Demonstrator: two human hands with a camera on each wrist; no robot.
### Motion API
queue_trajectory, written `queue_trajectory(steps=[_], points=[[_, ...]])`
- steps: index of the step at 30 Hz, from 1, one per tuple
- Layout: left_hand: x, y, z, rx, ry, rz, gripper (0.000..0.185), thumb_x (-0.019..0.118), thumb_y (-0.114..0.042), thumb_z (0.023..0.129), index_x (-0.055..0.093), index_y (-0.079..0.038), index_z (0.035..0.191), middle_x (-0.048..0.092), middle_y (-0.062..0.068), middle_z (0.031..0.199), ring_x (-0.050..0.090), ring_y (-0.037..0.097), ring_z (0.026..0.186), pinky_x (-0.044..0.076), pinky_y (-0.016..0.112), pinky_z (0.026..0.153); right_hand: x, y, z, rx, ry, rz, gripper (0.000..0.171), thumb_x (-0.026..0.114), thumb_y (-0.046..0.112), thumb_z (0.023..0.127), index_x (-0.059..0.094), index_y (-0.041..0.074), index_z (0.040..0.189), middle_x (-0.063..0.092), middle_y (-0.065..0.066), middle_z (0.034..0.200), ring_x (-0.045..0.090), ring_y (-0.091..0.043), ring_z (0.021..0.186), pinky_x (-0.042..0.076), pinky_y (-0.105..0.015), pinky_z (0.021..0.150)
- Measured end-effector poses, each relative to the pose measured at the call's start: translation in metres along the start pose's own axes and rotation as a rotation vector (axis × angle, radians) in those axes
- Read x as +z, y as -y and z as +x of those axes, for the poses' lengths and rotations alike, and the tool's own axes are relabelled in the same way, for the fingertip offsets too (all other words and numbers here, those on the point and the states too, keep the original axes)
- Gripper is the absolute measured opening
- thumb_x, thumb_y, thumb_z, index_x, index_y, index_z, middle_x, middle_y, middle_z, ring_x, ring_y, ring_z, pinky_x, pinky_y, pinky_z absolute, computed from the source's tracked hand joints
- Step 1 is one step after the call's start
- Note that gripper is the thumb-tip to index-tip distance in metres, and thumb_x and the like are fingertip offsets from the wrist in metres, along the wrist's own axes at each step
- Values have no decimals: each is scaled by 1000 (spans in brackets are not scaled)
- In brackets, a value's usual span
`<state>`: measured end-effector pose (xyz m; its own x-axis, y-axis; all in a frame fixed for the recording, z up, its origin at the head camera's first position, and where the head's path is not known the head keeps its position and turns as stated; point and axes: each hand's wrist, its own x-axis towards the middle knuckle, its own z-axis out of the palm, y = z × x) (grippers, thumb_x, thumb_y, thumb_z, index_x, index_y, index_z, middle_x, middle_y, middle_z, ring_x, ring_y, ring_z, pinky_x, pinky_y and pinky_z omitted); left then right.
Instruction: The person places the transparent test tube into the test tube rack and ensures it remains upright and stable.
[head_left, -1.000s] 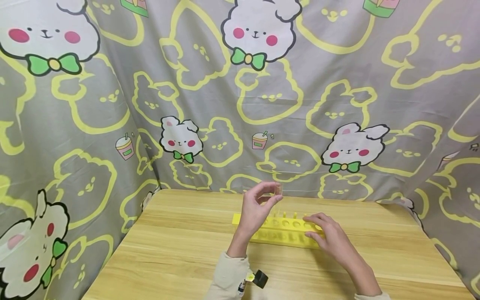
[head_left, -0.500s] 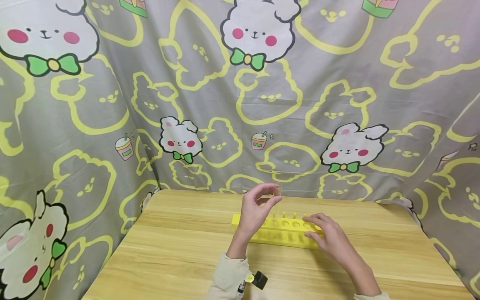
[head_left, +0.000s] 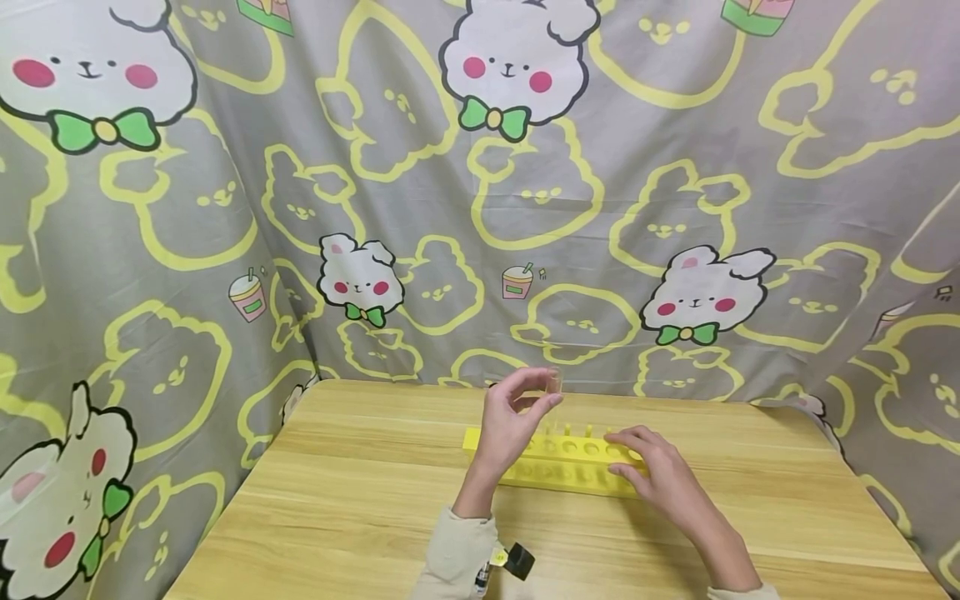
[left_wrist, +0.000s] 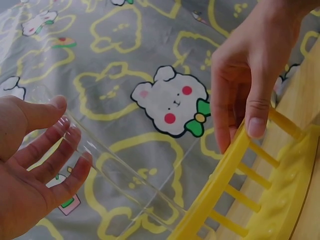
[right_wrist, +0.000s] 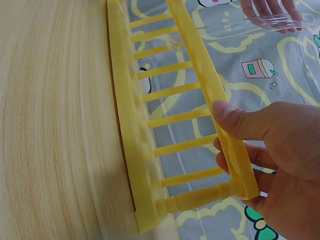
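**Glass tube poised over yellow rack**

Clear glass test tube [left_wrist: 107, 172] sits center frame in head view, upper end pinched betw. thumb and fingertips of the left hand [head_left: 510, 417]. In left wrist view the tube runs diagonally from those fingers down toward the rack's top rail; lower end looks to be at or just entering a hole, but glass is too transparent to tell if it's through. Right wrist view shows the same tube [right_wrist: 250, 25] at upper right, crossing above the top rail.

Yellow test tube rack [head_left: 558, 462] stands on the wooden surface [head_left: 337, 517], middle of frame, just below the left hand. Two plates w/ round holes, joined by thin posts.

Right hand [head_left: 660, 475] steadies the rack at its right end: thumb pressed on the near face of the top plate, fingers curled round behind it (right wrist view). Firm grip, rack upright.

Step in hand, as I judge it: seating the tube into a hole while the rack is held still. Next move prob. calls for bringing the tube closer to vertical, lining it up w/ upper hole and matching lower seat, then lowering gently; glass, so no forcing. Right hand should keep bracing so the rack doesn't tip.

Backdrop: grey curtain [head_left: 675, 167] w/ cartoon bunnies, filling upper frame.
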<state>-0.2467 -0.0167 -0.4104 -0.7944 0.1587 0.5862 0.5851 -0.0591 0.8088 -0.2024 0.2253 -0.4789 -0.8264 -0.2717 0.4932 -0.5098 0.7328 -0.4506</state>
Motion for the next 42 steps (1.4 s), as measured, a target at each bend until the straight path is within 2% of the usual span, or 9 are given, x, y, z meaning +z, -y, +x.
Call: queue_trajectory(steps=[10, 16, 23, 32, 42], points=[[-2, 2, -2, 14, 24, -16, 24, 77, -8, 93, 73, -6, 117, 73, 10, 107, 71, 28, 101, 61, 36, 84, -1, 0, 0, -1, 1, -5, 41, 85, 5, 82, 72, 5, 121, 68, -3, 111, 67, -28, 103, 58, -50, 85], [-2, 3, -2, 10, 24, -15, 23, 76, -7, 93, 73, -6, 116, 73, 11, 107, 71, 29, 101, 61, 34, 83, 0, 0, 1, 1, 4, 0, 42, 85, 4, 81, 72, 5, 121, 68, -4, 111, 67, -29, 104, 58, -50, 86], [-2, 6, -2, 13, 20, -22, 23, 76, -5, 93, 73, -5, 116, 73, 13, 105, 71, 32, 99, 61, 42, 83, -1, 0, 2, 0, 8, -7, 41, 85, 5, 82, 72, 5, 121, 68, -5, 111, 67, -29, 103, 57, -51, 86], [-3, 5, -4, -6, 24, -6, 24, 76, -6, 93, 73, -6, 117, 74, 11, 105, 71, 28, 100, 61, 46, 84, -1, 0, 1, -1, 6, -10, 41, 85, 6, 82, 72, 5, 122, 68, -5, 111, 67, -28, 103, 57, -50, 85], [-3, 7, -5, -10, 21, 5, 23, 76, -7, 93, 72, -5, 116, 73, 10, 106, 71, 26, 100, 61, 37, 84, -1, 0, 0, -14, -9, -8, 41, 86, 5, 81, 73, 6, 121, 69, -4, 110, 67, -27, 102, 58, -50, 85]])
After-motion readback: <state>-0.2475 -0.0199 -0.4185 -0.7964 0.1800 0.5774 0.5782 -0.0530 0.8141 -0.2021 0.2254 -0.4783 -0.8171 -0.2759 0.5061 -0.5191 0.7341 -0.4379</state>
